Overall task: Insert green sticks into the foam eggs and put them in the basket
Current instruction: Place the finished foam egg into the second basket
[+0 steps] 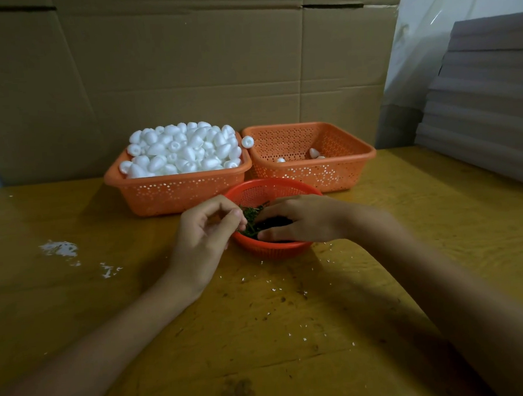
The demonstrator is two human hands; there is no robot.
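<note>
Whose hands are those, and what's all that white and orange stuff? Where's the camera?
No machine here: these are a person's two bare hands, filmed by one camera worn on their head, looking down. On the yellowish wooden table sits a small round red plastic basket of dark green sticks. The left hand pinches some sticks; the right hand has fingers among them, and I can't tell if it holds one. Behind stand two square orange plastic baskets: the left orange basket is heaped with white foam eggs, the right orange basket holds only a few.

Tangled green sticks (251, 220) fill a round red basket (264, 188) at the fingers (235, 215); white foam eggs (182, 150) heap an orange basket (175, 194) beyond.
</note>
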